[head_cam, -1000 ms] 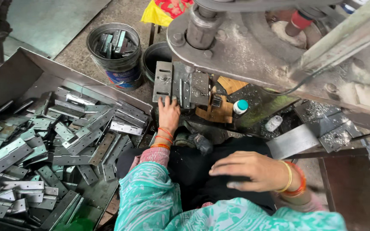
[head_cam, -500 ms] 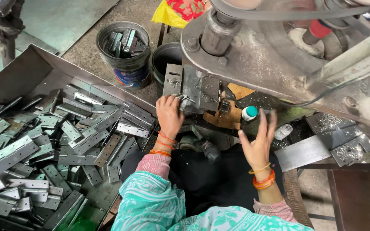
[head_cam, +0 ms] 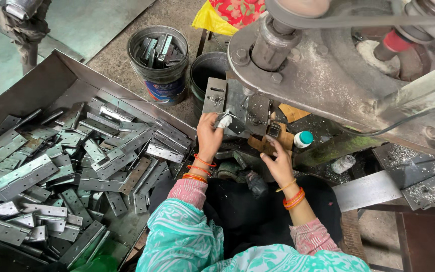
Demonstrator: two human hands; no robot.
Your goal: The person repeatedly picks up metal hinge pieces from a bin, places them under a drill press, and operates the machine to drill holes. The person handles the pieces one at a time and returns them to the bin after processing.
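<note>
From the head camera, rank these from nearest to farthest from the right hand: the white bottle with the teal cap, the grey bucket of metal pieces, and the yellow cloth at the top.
Measured from the right hand:
1. White bottle with the teal cap, just beside the hand on its outer side, on the machine bed.
2. Grey bucket of metal pieces, across on the left, beyond the left hand.
3. Yellow cloth, at the top edge, farthest.

Soft, even daylight, mild glare on metal, sharp focus, slight wide-angle edge distortion.

A tray (head_cam: 51,88) of hinges (head_cam: 23,174) lies left of the press (head_cam: 328,80) — two buckets (head_cam: 159,60) behind it.
</note>
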